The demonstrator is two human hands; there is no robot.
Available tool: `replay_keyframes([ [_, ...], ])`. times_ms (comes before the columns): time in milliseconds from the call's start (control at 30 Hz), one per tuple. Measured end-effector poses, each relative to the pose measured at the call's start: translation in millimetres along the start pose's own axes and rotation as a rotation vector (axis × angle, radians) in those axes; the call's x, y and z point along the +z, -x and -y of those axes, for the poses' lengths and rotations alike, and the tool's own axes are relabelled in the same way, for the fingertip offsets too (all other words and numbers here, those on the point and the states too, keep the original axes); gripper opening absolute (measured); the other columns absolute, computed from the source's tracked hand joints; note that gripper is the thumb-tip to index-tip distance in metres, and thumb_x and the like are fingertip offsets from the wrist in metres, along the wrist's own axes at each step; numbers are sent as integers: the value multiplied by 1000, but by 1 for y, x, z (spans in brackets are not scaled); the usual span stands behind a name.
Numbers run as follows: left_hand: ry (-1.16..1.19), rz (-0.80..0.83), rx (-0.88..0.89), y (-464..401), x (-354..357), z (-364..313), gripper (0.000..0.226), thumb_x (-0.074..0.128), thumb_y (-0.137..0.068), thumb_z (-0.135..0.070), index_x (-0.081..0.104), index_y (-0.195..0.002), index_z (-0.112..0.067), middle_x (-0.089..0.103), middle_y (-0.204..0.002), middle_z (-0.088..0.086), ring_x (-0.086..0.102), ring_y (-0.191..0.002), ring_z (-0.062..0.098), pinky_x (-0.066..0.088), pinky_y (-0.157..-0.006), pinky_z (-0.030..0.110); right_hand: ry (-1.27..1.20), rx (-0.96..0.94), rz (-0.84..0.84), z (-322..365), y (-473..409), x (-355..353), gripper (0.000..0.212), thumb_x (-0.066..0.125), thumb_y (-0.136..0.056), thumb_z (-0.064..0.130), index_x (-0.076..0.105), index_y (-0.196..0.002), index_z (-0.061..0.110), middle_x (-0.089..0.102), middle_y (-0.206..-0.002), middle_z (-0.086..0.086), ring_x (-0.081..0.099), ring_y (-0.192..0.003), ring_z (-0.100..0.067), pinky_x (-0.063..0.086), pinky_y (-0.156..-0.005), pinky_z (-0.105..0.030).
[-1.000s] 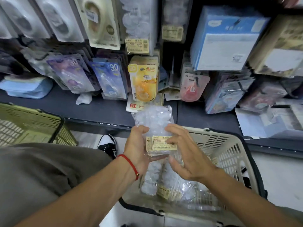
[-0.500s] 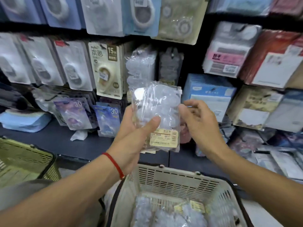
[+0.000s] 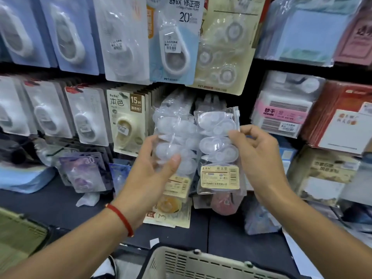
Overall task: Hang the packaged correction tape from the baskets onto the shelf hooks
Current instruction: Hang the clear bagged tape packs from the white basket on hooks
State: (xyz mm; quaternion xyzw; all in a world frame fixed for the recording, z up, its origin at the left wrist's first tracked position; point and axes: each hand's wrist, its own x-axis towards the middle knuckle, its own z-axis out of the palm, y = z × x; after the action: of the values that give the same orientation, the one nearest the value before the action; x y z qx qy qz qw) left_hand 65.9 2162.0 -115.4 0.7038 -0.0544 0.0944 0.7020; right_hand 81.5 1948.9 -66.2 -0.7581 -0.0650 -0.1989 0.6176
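While the rim of a beige basket (image 3: 211,262) fills the bottom edge nearest the camera, both bare forearms reach up and forward over it toward the shelf. The left wrist wears a red string bracelet (image 3: 120,218). Above it, the left hand (image 3: 149,172) grips a clear packet of correction tape (image 3: 175,137), thumb curled over the front and fingers wrapped behind its left edge. Just right of that grip, the right hand (image 3: 259,156) pinches the right edge of a second clear packet (image 3: 218,150), fingers curled on the plastic; this packet hangs upright with its yellow label (image 3: 220,176) below the pinch. The two packets sit side by side, edges touching or overlapping; which one lies in front I cannot tell. Below both grips, the dark shelf board (image 3: 50,204) carries loose packs. Behind the held packets, rows of carded correction tape hang on the shelf, among them a cream card (image 3: 127,119) left of the left hand's grip and a blue card (image 3: 174,39) above it.
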Motion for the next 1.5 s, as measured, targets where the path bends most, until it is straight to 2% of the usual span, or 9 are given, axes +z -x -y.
replay_keyframes([
  [167, -183, -123, 205, -3, -19, 2, 53, 68, -98, -46, 41, -143, -51, 50, -149, -24, 56, -131, 4, 48, -112, 45, -26, 5, 27, 5, -12, 4, 32, 69, -86, 48, 68, -91, 16, 63, -93, -40, 62, -67, -46, 53, -74, -69],
  [433, -166, -181, 305, -4, -24, -5, 47, 67, -101, -32, 45, -139, -47, 58, -140, -18, 60, -124, -1, 50, -106, 34, -46, 25, 47, -1, -13, 2, 32, 69, -86, 49, 69, -90, 18, 60, -92, -43, 56, -72, -31, 52, -78, -71],
  [600, -137, -175, 307, -1, -24, -8, 46, 67, -100, -30, 46, -135, -50, 61, -135, -20, 61, -123, -1, 50, -108, 38, -7, 5, 36, -8, -8, 3, 31, 68, -85, 52, 69, -90, 21, 73, -84, -26, 65, -79, -57, 55, -76, -70],
  [800, -111, -182, 308, -1, -24, -9, 44, 67, -100, -29, 47, -128, -57, 66, -132, -14, 65, -121, 4, 51, -108, 42, -25, 10, 41, -6, -10, 4, 32, 69, -87, 48, 69, -92, 17, 66, -91, -40, 59, -80, -65, 54, -73, -72],
  [1000, -119, -187, 340, -2, -23, -11, 45, 67, -98, -32, 49, -116, -69, 67, -125, -23, 64, -118, -2, 50, -101, 32, 25, 11, 10, -13, -11, 4, 19, 71, -96, 31, 68, -85, 16, 62, -65, -16, 50, -61, -20, 44, -50, -19],
  [1100, -101, -175, 347, -2, -23, -11, 44, 67, -98, -31, 50, -116, -68, 67, -127, -18, 65, -118, 0, 51, -102, 34, 124, 31, 26, -15, -14, 4, 22, 70, -98, 40, 68, -90, 19, 72, -70, -7, 61, -62, -23, 50, -63, -27],
  [1167, -96, -170, 340, -2, -22, -10, 44, 67, -98, -30, 50, -119, -64, 66, -130, -17, 65, -119, 0, 51, -103, 34, 342, -37, 18, -17, -18, 3, 24, 69, -97, 48, 66, -101, 24, 73, -79, 11, 67, -70, -2, 54, -74, -21],
  [1333, -101, -170, 302, -3, -20, -6, 46, 68, -100, -27, 49, -132, -54, 59, -139, -21, 60, -125, -1, 50, -106, 34, 653, -519, -15, -21, -9, 13, 17, 68, -99, 16, 65, -115, 14, 59, -104, 5, 61, -82, -11, 57, -79, -36],
  [1500, 98, -59, 121, -2, -12, -2, 61, 77, -90, -27, 48, -143, -36, 70, -133, -7, 68, -123, 16, 53, -107, 46, 367, -251, 191, -14, 9, 30, 34, 64, -92, 60, 64, -115, 35, 71, -96, 16, 68, -81, -4, 55, -69, -17],
])
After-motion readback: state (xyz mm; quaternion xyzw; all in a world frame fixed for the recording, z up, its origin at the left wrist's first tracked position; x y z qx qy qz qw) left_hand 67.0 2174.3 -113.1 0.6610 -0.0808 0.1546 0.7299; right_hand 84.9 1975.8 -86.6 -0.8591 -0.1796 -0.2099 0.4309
